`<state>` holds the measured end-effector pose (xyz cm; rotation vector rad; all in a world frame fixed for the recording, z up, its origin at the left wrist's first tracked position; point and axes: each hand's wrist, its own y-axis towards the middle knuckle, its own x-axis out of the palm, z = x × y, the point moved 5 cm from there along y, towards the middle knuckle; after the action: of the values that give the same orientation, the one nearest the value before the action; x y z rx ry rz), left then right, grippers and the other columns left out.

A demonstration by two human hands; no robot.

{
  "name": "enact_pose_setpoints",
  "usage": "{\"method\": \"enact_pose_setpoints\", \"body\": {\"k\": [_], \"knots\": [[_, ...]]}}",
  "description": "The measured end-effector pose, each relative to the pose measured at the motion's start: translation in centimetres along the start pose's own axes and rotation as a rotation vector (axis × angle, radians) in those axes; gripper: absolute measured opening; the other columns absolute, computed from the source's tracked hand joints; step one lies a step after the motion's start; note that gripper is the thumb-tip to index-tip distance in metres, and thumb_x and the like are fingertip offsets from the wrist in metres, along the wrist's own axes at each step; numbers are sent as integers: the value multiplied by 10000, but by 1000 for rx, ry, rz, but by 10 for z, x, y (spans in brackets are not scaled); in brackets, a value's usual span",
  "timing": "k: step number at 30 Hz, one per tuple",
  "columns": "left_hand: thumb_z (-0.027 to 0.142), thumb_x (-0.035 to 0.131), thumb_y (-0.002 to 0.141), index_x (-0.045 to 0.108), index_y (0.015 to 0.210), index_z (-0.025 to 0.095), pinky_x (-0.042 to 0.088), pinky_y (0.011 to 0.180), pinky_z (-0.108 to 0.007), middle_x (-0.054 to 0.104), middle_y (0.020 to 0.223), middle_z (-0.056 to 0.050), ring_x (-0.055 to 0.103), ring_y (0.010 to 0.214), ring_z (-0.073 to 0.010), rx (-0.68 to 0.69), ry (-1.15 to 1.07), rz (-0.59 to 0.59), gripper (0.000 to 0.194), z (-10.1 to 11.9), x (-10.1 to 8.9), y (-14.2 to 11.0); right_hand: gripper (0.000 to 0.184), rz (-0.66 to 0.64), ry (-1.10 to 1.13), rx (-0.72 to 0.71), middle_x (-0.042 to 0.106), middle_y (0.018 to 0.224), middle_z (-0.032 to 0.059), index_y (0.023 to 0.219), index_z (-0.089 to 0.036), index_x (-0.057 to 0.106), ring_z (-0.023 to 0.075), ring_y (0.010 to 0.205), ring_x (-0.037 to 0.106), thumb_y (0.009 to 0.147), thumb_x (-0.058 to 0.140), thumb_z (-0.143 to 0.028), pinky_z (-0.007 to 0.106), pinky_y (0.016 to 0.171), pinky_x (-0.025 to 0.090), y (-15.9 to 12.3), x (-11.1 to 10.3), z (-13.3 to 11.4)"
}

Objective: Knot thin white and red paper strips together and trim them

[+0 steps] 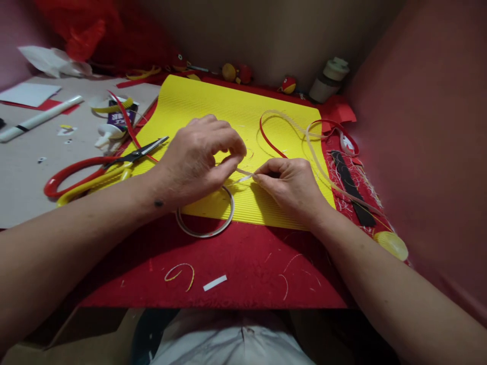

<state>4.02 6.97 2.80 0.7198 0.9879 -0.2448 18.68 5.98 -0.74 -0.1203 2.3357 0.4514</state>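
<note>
My left hand [203, 154] is above a yellow corrugated sheet [205, 96], its fingers curled and thumb and index finger closed together. What they hold, if anything, I cannot make out. Just below it is a thin white ring of double-sided tape [233, 210], its upper part hidden by the hand; whether the hand touches it is unclear. My right hand [291, 185] pinches the end of a narrow white strip [245, 178] between thumb and index finger. The strip runs left toward the ring.
Scissors with red and yellow handles [81, 177] lie open at left. Red and pale paper strips [310, 137] curl at right, near a black strip [352, 187]. A glue bottle [108, 134], a white roll [41, 119] and a lidded jar [330, 78] stand or lie farther back.
</note>
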Motion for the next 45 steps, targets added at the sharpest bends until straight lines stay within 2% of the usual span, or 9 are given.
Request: {"method": "enact_pose_setpoints", "body": {"k": [4, 7, 9, 16, 22, 26, 31, 37, 45], "knots": [[252, 508, 781, 695, 775, 163, 383, 591, -250, 672, 686, -19, 564, 599, -127, -53, -2, -134, 208, 0, 2, -1, 163, -6, -19, 0, 702, 653, 29, 708, -147, 730, 123, 597, 584, 751, 574, -133, 252, 579, 406, 0, -1, 0], [296, 502, 793, 721, 816, 177, 358, 586, -251, 697, 718, -35, 574, 606, -136, -120, 75, -295, 250, -4, 14, -1, 162, -4, -29, -7, 701, 652, 35, 715, -135, 734, 124, 594, 579, 752, 576, -135, 251, 570, 398, 1, -1, 0], [307, 491, 816, 726, 828, 175, 344, 581, -246, 704, 722, -42, 575, 602, -131, -144, 85, -331, 269, -6, 18, 0, 166, -7, -31, -11, 699, 650, 36, 718, -131, 735, 123, 594, 575, 753, 572, -131, 249, 571, 397, 1, -1, 0], [327, 534, 808, 707, 767, 174, 307, 522, -213, 682, 644, -12, 531, 535, -91, -78, -17, -360, 234, -7, 20, 0, 174, -5, -56, -23, 692, 642, 40, 724, -125, 741, 123, 580, 567, 743, 568, -125, 250, 568, 396, 0, -1, -4], [271, 530, 782, 661, 723, 167, 309, 533, -238, 646, 636, -27, 525, 544, -113, -188, 146, -379, 178, -3, 22, -3, 179, -17, -87, -26, 695, 650, 40, 732, -131, 744, 124, 581, 567, 743, 567, -115, 248, 571, 394, -1, 0, -6], [318, 464, 815, 639, 860, 164, 313, 548, -263, 652, 707, -62, 575, 627, -173, -191, 352, -382, 238, -1, 22, -8, 185, -27, -121, -32, 695, 657, 40, 738, -130, 745, 121, 584, 563, 745, 561, -110, 246, 579, 389, -1, 0, -8], [302, 485, 821, 557, 1143, 175, 368, 611, -262, 687, 808, -45, 602, 700, -176, -210, 255, -352, 353, -4, 21, -8, 180, -25, -129, -32, 690, 650, 36, 744, -130, 747, 114, 570, 548, 747, 567, -116, 241, 568, 378, -1, 0, -7], [313, 498, 819, 700, 937, 206, 364, 639, -295, 699, 787, -68, 613, 718, -205, -190, 249, -367, 258, -4, 21, -4, 176, -33, -128, -40, 684, 637, 36, 735, -122, 749, 111, 563, 545, 741, 574, -107, 238, 565, 377, -2, 0, -8], [269, 512, 787, 726, 911, 209, 350, 629, -289, 688, 756, -59, 590, 663, -179, -229, 226, -369, 254, -3, 18, -2, 209, -77, -128, -41, 707, 692, 52, 776, -118, 754, 132, 616, 586, 731, 554, -80, 248, 588, 401, -1, 1, -9]]}}
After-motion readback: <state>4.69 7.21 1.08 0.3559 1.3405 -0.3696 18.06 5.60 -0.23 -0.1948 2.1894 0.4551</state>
